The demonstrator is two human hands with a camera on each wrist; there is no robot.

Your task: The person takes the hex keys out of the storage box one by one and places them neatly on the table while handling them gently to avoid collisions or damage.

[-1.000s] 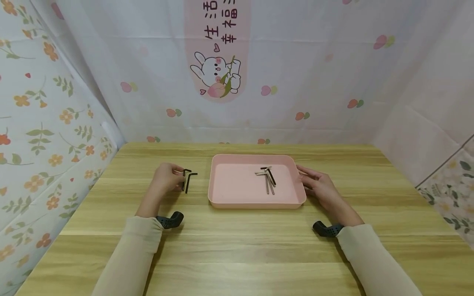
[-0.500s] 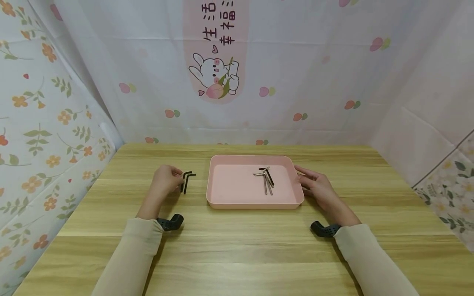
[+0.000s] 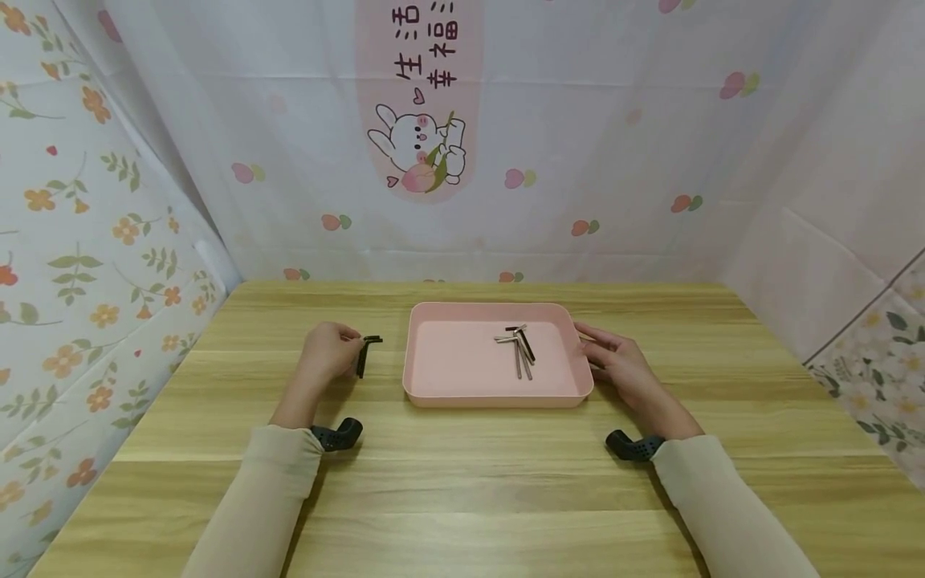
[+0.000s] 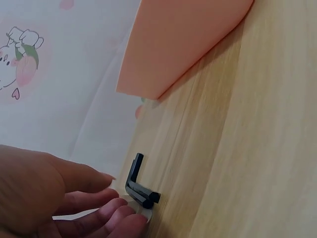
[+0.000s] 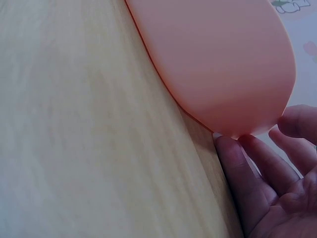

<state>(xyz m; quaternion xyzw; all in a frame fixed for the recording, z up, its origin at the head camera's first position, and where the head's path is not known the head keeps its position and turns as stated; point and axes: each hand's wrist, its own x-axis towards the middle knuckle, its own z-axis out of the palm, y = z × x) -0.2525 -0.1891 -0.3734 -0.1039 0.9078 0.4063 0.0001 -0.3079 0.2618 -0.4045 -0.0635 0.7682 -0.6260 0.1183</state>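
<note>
Clearly, the black keys [image 3: 363,361] lie left of centre on the table [image 3: 448,474], just right of your left hand [image 3: 328,350], long arms running up the frame; its fingers are loosely bent, gripping nothing. Your right hand [image 3: 623,365], farther off, touches the tray [image 3: 455,365] with spread fingers.

Two arms [image 3: 733,502] in pale sleeves [image 3: 253,490] reach forward, well apart. The left hand [image 3: 328,351] angles inward, its fingers [image 4: 99,215] loosely bent; across from it, the right hand [image 3: 623,363] points inward, its fingers [image 5: 267,161] stretched out with gaps between.
</note>
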